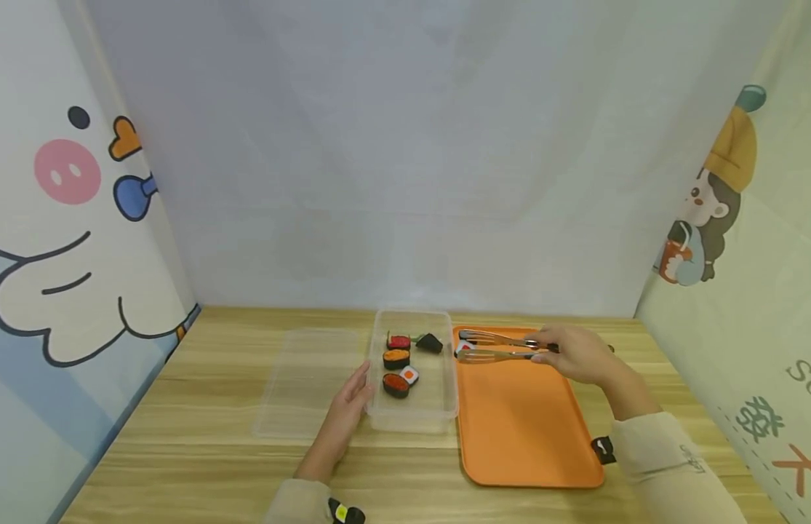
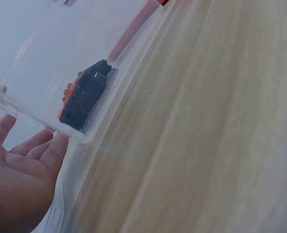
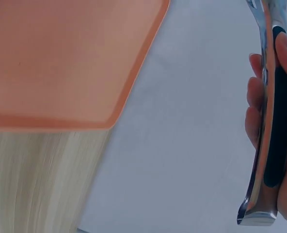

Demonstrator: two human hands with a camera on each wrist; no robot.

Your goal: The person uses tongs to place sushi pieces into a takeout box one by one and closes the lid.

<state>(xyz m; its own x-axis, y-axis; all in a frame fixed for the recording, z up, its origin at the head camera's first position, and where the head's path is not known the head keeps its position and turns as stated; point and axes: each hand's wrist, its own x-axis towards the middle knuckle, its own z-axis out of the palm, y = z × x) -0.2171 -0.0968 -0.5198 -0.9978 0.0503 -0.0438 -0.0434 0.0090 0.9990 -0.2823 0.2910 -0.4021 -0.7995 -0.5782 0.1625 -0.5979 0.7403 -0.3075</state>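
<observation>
Sushi roll (image 1: 466, 348), and it lies at the upper-left corner of the orange tray (image 1: 523, 422), right of centre in the lower half of the head view! My right hand (image 1: 578, 355) is wrapped firmly around the tongs (image 3: 280, 116), thumb along the dark grip, and their two arms stand parted with the roll between the tips. Whether metal touches it yet, I can't tell from here.

Over at lower centre, my left hand (image 1: 349, 404) isn't clenched: the fingers lie extended against the left wall of the clear container (image 1: 431, 386), steadying it, I'd say. Inside sit five pieces: a black cone (image 1: 429, 343) up top, a second roll (image 1: 409, 375), and three dark-sided ones stacked down the left.

So the step in hand, as I read it, is the pick-up: tongs lined up, roll not yet lifted. The next move calls for an even squeeze, then a lift clear of the tray's lip and the container's near rim. Pinch off-centre and it could roll out of the tips.
</observation>
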